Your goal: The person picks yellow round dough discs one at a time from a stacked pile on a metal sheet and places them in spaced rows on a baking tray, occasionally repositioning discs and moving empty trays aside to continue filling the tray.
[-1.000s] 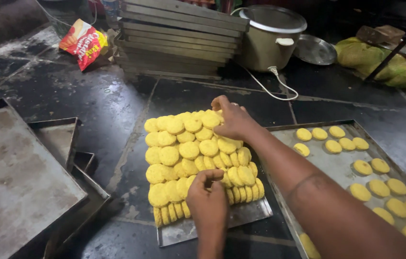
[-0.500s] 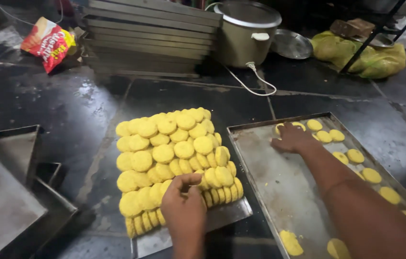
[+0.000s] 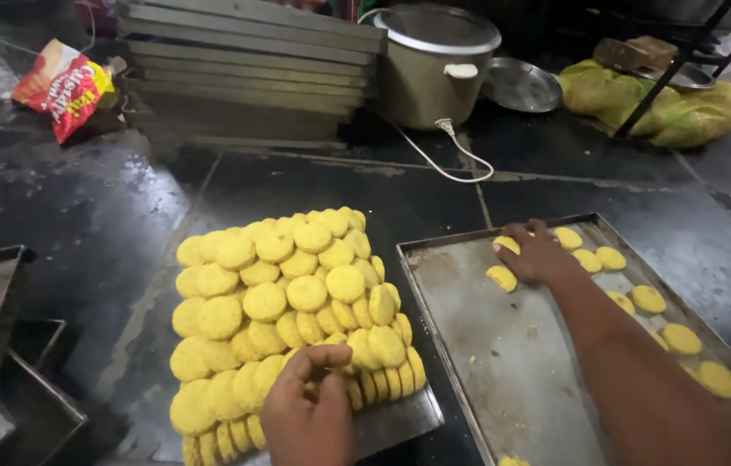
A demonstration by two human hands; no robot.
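Observation:
A heap of round yellow dough discs (image 3: 283,306) is stacked on a small metal sheet (image 3: 400,423) on the dark floor. My left hand (image 3: 309,410) rests on the near edge of the heap, its fingers pinching a disc there. To the right lies a large metal baking tray (image 3: 495,345) with yellow discs (image 3: 616,259) spaced in rows along its far and right sides. My right hand (image 3: 534,252) reaches across the tray's far end and presses on a disc (image 3: 506,245); another disc (image 3: 501,278) lies just beside it.
A stack of metal trays (image 3: 245,69) stands at the back, beside a lidded metal cooker (image 3: 434,65) with a white cord (image 3: 447,151). A red snack bag (image 3: 63,86) lies far left. Empty square tins (image 3: 3,345) sit at the left. A yellow-green sack (image 3: 659,99) is back right.
My right hand left the top of the heap and moved right onto the far end of the baking tray. My left hand stayed at the heap's near edge. The view shifted right.

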